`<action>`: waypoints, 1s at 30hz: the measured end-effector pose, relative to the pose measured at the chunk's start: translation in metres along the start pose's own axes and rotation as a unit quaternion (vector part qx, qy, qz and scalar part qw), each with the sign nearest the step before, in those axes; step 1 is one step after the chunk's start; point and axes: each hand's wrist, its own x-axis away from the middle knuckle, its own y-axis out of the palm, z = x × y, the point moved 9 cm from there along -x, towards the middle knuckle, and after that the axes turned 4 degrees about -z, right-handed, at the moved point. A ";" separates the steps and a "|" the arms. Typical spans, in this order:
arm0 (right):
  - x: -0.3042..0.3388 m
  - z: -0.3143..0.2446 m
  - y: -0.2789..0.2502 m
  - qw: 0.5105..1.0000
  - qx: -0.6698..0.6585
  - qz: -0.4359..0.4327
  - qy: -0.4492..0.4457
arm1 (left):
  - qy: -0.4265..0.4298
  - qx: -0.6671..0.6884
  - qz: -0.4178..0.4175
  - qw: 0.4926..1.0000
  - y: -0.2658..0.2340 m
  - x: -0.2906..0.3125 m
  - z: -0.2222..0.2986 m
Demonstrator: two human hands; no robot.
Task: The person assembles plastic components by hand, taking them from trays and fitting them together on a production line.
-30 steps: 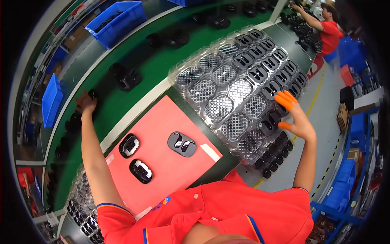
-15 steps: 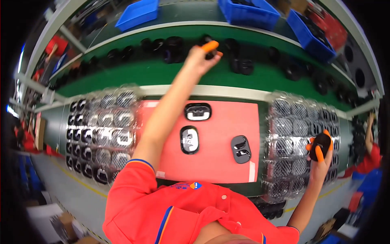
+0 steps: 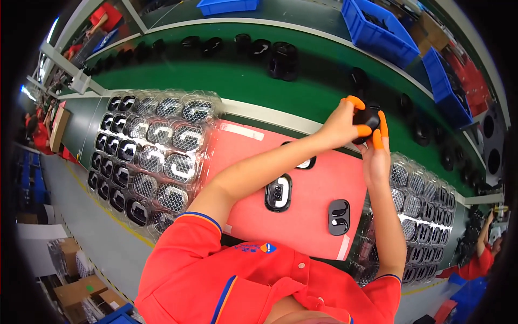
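Observation:
Above the near edge of the green belt, a black rounded case [image 3: 369, 119] is gripped between my two hands. My left hand [image 3: 342, 125] closes on it from the left, with orange finger covers on thumb and finger. From below and the right, my right hand [image 3: 376, 155] holds it too, its orange-covered fingers pressed to its side. Whether this is one piece or two stacked, I cannot tell. On the pink mat [image 3: 243, 156] lie a glossy black case part [image 3: 278, 193] and a dark grey case [image 3: 339, 217] with two recesses. Another glossy part [image 3: 307, 162] is partly behind my left forearm.
Clear plastic trays of case parts stand left [image 3: 162, 135] and right [image 3: 423, 216] of the mat. Several black pieces [image 3: 283, 60] sit along the green belt [image 3: 216, 75]. Blue bins [image 3: 377, 32] are beyond it. Other people in red work at both sides.
My left hand has come back from over the belt and my right hand has left the right tray. Both now meet at the black case. The view has turned.

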 end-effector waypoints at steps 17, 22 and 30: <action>-0.001 0.005 -0.001 0.992 -0.111 -0.055 0.003 | 0.063 -0.162 -0.054 0.983 -0.004 0.011 0.049; -0.003 0.004 -0.001 0.988 -0.138 -0.067 -0.012 | 0.054 -0.075 -0.074 0.993 -0.008 0.005 0.036; -0.006 0.007 -0.015 0.997 -0.057 -0.013 -0.044 | -0.162 0.393 0.075 0.902 -0.040 -0.011 -0.017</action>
